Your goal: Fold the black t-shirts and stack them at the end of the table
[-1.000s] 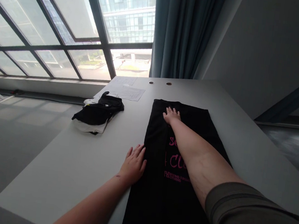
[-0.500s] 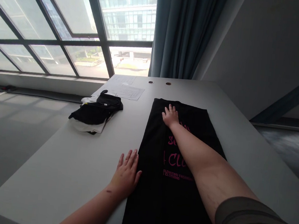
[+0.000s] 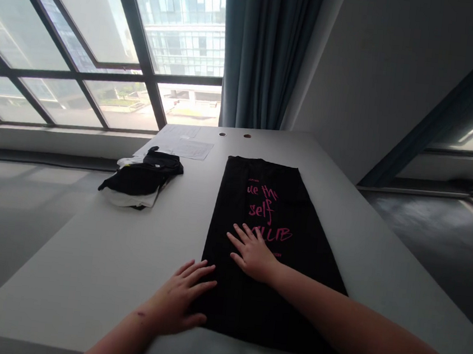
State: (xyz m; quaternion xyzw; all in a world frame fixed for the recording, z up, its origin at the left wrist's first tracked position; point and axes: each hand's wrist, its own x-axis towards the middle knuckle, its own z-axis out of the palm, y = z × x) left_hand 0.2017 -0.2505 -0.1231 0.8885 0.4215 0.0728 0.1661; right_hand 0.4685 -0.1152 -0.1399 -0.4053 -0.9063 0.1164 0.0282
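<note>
A black folded T-shirt (image 3: 263,320) with pink lettering lies flat on the white table (image 3: 124,278), its long sides running away from me. My right hand (image 3: 251,252) rests on its middle, fingers spread, covering part of the lettering. At the shirt's left edge, near its front corner, my left hand (image 3: 182,295) lies with fingers stretched out, the tips over the black cloth. Neither hand grips anything. Whether the cloth is one garment or several layers cannot be told from here.
A pile of black and white clothes (image 3: 143,178) sits at the table's left edge. Behind it lie sheets of paper (image 3: 192,149). Two round cable holes (image 3: 247,136) are near the far edge. A blue curtain (image 3: 262,50) and windows stand beyond.
My right hand has slid back from the shirt's far end to its middle, uncovering upper lettering. My left hand has shifted nearer the front corner. The view has turned slightly right.
</note>
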